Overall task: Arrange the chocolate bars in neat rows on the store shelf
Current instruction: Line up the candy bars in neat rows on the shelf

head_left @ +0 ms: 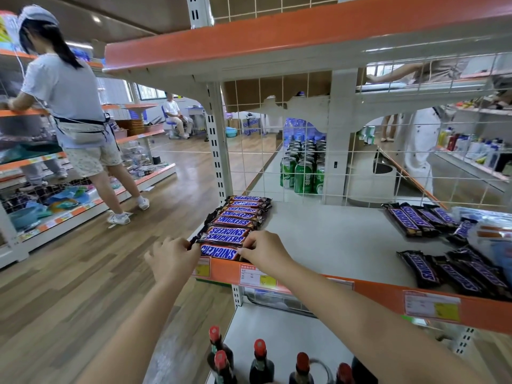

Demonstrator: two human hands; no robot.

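A row of several Snickers bars [235, 221] runs from front to back along the left end of the grey shelf [327, 239]. The nearest bar [219, 252] lies at the shelf's front edge. My left hand [171, 257] pinches its left end and my right hand [263, 252] pinches its right end. More bars lie loose on the right: a fanned group at the back [418, 218] and a jumbled pile at the front right [454, 271].
An orange price rail [374, 291] with labels edges the shelf. Wire mesh [304, 151] backs it, green cans [303, 173] behind. Dark red-capped bottles [260, 361] stand on the shelf below. A person [72, 106] works at the aisle's left shelves. Clear plastic packaging [493, 234] lies far right.
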